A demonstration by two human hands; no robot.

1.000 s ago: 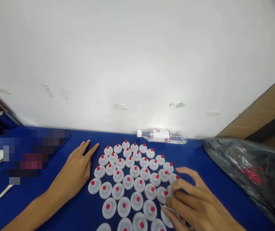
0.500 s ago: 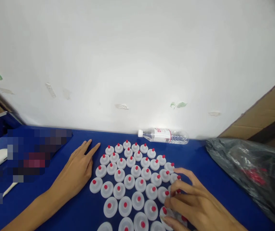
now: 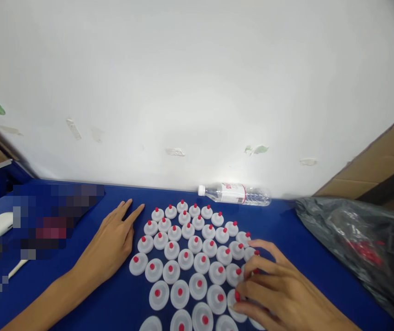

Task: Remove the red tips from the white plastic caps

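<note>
1. Lots of round white caps [image 3: 186, 260] sit on the blue counter [image 3: 269, 225], between the two hands. Each one that shows in full has a little red tip poking up.
2. The left hand [image 3: 114, 236] lies on the counter, left of the white caps. Its fingers are spread out and it holds nothing.
3. The right hand [image 3: 283, 292] is bent over the right side of the bunch. Its thumb and a finger are on two sides of one red tip [image 3: 237, 296]. I can't tell if they squeeze it.
4. The white caps look like plastic, so I think they are light, smooth and a bit slippery. The rims look stiff, and the red tips may be softer. They don't seem easy to break, but a bump could tip one over. Pinch the red tip, or hold the rim on both sides.
5. A second ago, no red tip showed by the right thumb. Now one does. The left hand looks about the same. Everything sits slightly more to the right in view.
</note>
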